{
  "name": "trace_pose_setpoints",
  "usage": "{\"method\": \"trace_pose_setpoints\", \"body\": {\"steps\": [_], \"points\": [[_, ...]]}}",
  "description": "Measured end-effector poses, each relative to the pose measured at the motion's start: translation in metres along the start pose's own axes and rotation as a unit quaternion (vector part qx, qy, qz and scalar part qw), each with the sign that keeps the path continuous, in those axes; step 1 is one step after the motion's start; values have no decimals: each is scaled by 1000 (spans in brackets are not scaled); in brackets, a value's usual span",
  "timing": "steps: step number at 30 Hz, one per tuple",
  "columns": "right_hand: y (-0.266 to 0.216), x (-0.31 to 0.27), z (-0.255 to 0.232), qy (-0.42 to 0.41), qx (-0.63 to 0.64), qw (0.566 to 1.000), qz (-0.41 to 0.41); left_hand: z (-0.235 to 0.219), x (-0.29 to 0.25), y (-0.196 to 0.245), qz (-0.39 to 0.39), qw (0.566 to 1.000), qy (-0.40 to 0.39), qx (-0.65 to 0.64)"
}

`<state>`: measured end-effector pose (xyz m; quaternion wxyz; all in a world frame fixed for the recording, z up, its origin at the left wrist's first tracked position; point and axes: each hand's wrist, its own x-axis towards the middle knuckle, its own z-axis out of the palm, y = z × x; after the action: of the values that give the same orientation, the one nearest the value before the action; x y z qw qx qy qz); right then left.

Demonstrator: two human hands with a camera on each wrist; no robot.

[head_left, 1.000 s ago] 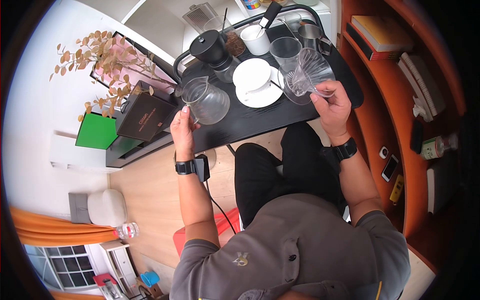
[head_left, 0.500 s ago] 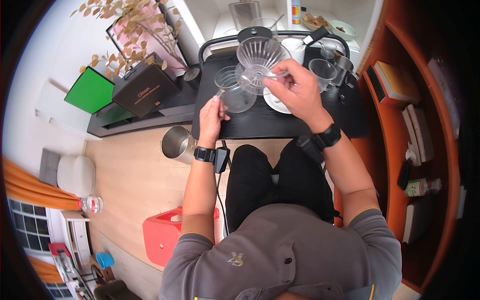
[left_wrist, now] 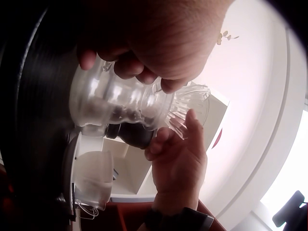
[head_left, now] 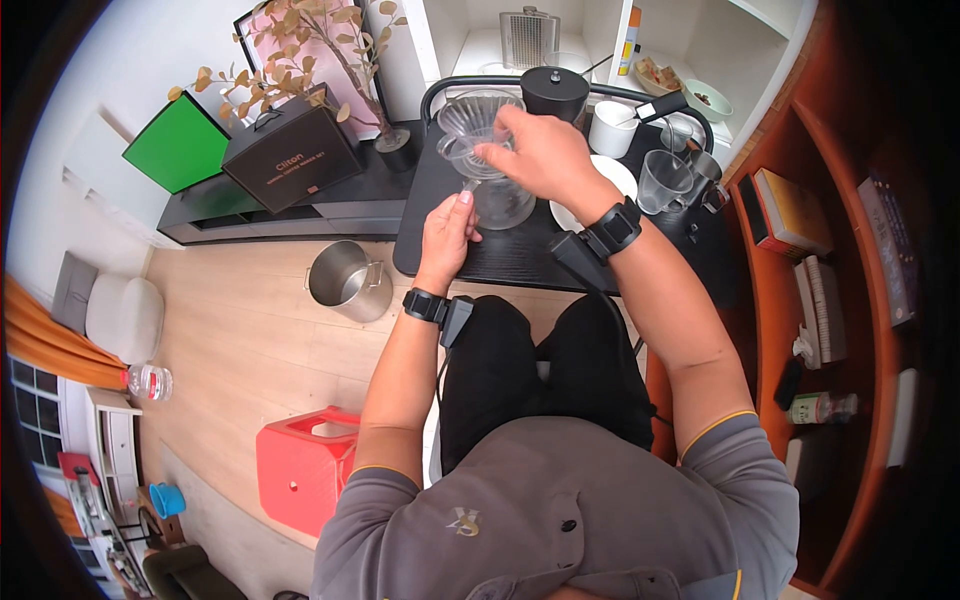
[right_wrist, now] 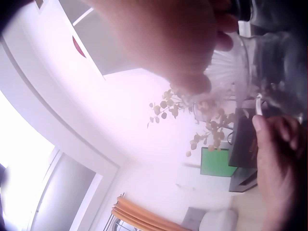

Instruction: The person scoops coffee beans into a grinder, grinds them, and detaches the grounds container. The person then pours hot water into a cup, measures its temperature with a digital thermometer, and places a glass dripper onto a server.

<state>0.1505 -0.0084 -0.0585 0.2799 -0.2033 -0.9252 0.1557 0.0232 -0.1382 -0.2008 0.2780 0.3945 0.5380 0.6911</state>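
A clear glass server (head_left: 503,208) stands on the black table (head_left: 540,262), its handle gripped by my left hand (head_left: 447,235). The ribbed clear dripper (head_left: 470,118) is over the server's mouth, upright, and my right hand (head_left: 548,160) pinches it at the side nearest me. In the left wrist view the dripper (left_wrist: 192,102) meets the rim of the server (left_wrist: 120,96), with the right hand (left_wrist: 177,166) against it. Whether the dripper's full weight rests on the server, I cannot tell. A white saucer (head_left: 612,178) lies partly behind my right forearm.
Behind the hands stand a black grinder (head_left: 555,92) and a white cup (head_left: 612,130). Glass cups (head_left: 664,182) are at the right. A dark box (head_left: 290,150) and a plant pot (head_left: 397,152) stand left; a metal pot (head_left: 350,283) is on the floor.
My right hand has carried the dripper leftward from the table's right side and brought it down over the server. My left hand keeps hold of the server's handle. The head view has shifted.
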Motion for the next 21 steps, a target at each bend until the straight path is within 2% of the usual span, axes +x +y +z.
{"method": "trace_pose_setpoints", "body": {"steps": [1, 8, 10, 11, 14, 17, 21], "points": [[-3, 0, -2, -52, -18, 998, 26, 0, 0, 0, 0, 1000, -1, 3], [-3, -5, -5, -43, -36, 998, 22, 0, 0, -1, 3, 1000, 0, 3], [-4, -19, -10, 39, 6, 999, -29, -1, 0, -1, 5, 1000, 3, -2], [-4, -28, -16, 45, 3, 999, -25, -1, 0, -1, 6, 1000, 10, -9], [12, -61, -34, 172, 125, 976, -56, -5, 1, 2, 2, 999, 40, 17], [35, -103, -54, 211, 243, 947, 14, -8, 8, 5, -6, 999, 45, 22], [85, -158, -59, 285, 288, 912, 64, -11, 23, 3, -10, 998, 54, 40]]}}
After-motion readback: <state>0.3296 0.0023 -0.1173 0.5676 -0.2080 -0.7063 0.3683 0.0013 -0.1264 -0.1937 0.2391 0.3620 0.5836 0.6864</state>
